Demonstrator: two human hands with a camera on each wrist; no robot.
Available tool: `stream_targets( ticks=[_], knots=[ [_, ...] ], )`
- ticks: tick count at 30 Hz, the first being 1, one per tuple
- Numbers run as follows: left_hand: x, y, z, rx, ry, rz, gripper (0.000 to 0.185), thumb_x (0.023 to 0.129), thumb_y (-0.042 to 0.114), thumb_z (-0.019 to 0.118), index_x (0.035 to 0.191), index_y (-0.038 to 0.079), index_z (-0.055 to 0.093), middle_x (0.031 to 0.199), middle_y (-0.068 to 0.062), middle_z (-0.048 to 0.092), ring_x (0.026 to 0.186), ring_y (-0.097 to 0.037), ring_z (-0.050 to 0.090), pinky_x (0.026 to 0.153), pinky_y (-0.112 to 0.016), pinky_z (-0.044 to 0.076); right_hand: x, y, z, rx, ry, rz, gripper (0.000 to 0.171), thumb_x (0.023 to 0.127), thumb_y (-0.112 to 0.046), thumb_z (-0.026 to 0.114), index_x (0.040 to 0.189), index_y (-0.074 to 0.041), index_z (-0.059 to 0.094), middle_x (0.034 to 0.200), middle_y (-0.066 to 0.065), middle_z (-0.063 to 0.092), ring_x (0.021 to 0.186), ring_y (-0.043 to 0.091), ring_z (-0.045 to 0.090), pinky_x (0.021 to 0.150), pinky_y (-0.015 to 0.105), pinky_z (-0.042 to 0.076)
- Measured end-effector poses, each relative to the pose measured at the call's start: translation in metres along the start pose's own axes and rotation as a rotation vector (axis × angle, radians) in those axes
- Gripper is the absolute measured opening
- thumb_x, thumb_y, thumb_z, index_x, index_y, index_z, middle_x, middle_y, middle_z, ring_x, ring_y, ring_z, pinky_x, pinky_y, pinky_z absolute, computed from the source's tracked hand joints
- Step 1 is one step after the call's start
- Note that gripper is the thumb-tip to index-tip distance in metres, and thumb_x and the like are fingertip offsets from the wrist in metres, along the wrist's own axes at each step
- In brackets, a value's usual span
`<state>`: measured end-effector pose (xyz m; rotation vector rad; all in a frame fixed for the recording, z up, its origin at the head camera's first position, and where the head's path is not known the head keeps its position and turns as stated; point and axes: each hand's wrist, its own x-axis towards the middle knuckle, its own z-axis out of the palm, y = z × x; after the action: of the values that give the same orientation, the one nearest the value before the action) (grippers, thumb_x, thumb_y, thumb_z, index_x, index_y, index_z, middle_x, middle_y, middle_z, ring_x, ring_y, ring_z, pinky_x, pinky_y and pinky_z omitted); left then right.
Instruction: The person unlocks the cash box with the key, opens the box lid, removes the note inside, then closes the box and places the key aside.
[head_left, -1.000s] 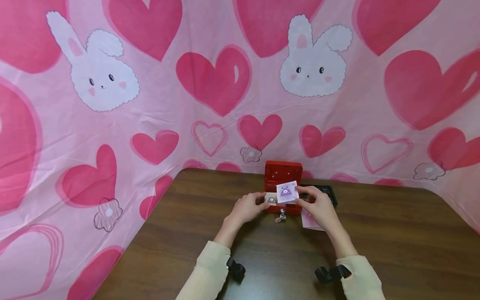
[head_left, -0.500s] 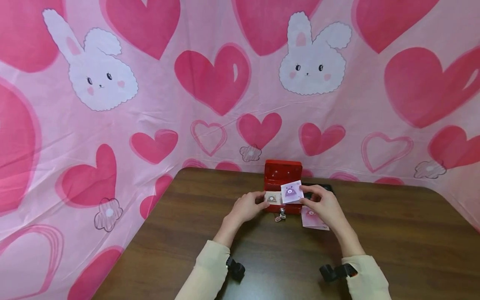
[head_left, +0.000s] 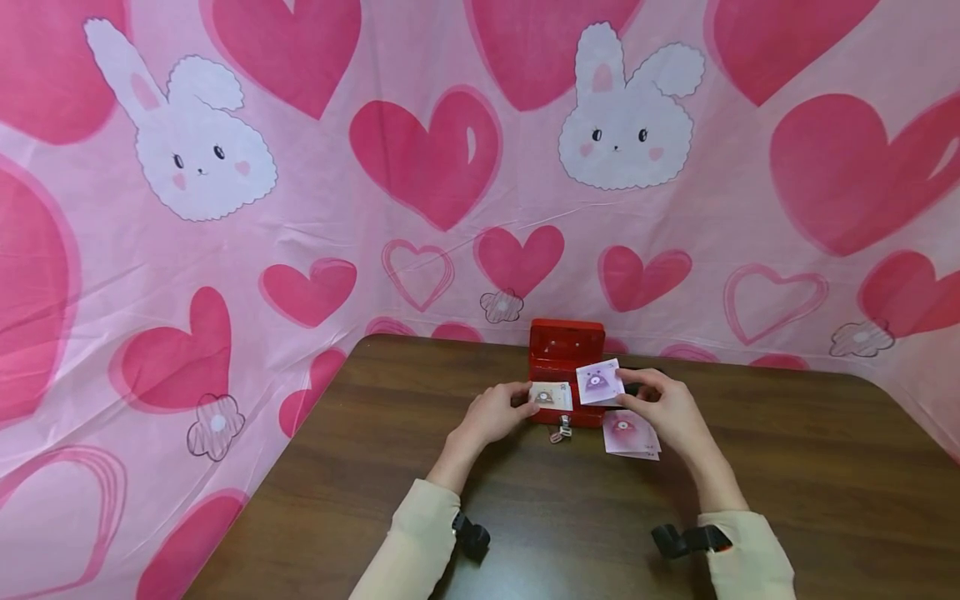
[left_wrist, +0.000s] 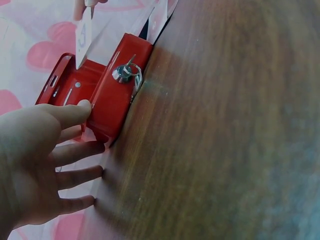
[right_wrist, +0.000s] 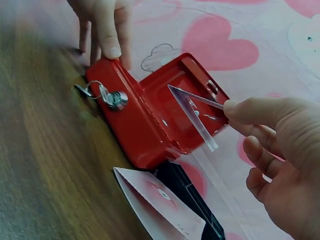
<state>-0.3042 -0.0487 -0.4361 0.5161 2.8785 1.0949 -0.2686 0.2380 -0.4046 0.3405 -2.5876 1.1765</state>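
A small red cash box stands at the back of the wooden table with its lid up. Keys on a ring hang at the lock on its front. My left hand holds the left end of the box, thumb on the rim, as the left wrist view shows. My right hand pinches a purple play banknote by its right edge, above the right side of the box. In the right wrist view this note looks folded. A beige banknote shows at the box's left part.
Pink banknotes lie on the table right of the box, one bent upward. A black tray-like object stands beside the box, mostly behind my right hand in the head view. A pink heart-print cloth hangs behind the table.
My right hand has moved right with the purple banknote, uncovering more of the beige banknote and the pink ones on the table. My left hand has stayed at the box.
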Motion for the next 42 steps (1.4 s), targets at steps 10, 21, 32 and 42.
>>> stream_targets(
  ticks=[10, 21, 32, 42],
  knots=[
    [0.003, 0.003, 0.001, 0.01, 0.001, 0.002, 0.049, 0.095, 0.038, 0.065, 0.139, 0.017, 0.059, 0.133, -0.003, 0.066, 0.121, -0.022, 0.062, 0.104, -0.05, 0.046, -0.002, 0.008, -0.014, -0.013, -0.012, -0.009, 0.04, 0.088, -0.026, 0.076, 0.124, -0.011, 0.069, 0.089, 0.007, 0.062, 0.077, 0.016, 0.051, 0.063, 0.023, 0.041],
    [0.004, 0.001, 0.004, 0.004, 0.003, -0.005, 0.05, 0.095, 0.039, 0.065, 0.14, 0.018, 0.059, 0.134, -0.002, 0.066, 0.121, -0.021, 0.062, 0.103, -0.049, 0.047, -0.01, 0.02, -0.038, -0.017, -0.058, 0.054, 0.043, 0.09, -0.032, 0.074, 0.127, -0.012, 0.067, 0.089, 0.008, 0.06, 0.079, 0.016, 0.052, 0.064, 0.023, 0.044],
    [0.004, 0.0, 0.003, -0.012, 0.004, -0.009, 0.051, 0.095, 0.04, 0.065, 0.14, 0.019, 0.058, 0.135, -0.003, 0.065, 0.121, -0.023, 0.062, 0.103, -0.049, 0.048, -0.018, 0.036, -0.049, -0.045, -0.089, 0.057, 0.043, 0.09, -0.033, 0.073, 0.128, -0.015, 0.067, 0.094, 0.007, 0.062, 0.082, 0.013, 0.053, 0.069, 0.022, 0.047],
    [0.004, 0.002, 0.002, 0.018, 0.008, -0.015, 0.051, 0.094, 0.04, 0.065, 0.14, 0.018, 0.059, 0.135, -0.003, 0.065, 0.123, -0.023, 0.061, 0.105, -0.05, 0.045, -0.028, 0.056, -0.064, -0.042, -0.076, 0.101, 0.046, 0.09, -0.036, 0.073, 0.129, -0.013, 0.066, 0.093, 0.003, 0.064, 0.081, 0.01, 0.053, 0.067, 0.022, 0.046]
  ],
)
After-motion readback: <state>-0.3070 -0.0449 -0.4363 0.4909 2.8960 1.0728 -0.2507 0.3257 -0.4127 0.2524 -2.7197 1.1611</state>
